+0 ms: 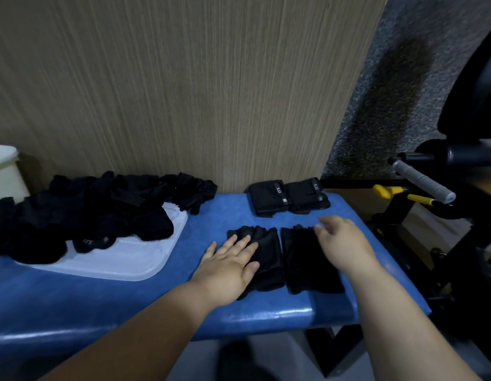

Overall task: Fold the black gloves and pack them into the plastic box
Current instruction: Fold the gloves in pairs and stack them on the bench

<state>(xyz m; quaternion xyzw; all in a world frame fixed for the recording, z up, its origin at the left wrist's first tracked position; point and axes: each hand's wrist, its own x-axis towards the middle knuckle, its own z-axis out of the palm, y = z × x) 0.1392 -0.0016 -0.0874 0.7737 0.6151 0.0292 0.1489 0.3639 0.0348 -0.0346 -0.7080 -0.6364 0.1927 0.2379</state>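
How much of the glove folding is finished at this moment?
Done: two folded gloves lie at the back of the bench. In hand: left hand presses one flat glove; right hand hovers over the second glove. Left: the pile, then packing.

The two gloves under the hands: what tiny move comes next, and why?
Probably the right hand grips the far edge of the right glove and folds it back; it lies flat, unfolded, while the left hand presses the left glove.

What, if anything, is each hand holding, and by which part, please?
Nothing is gripped. The left hand presses flat on the left glove; the right hand, fingers loose, is above the right glove.
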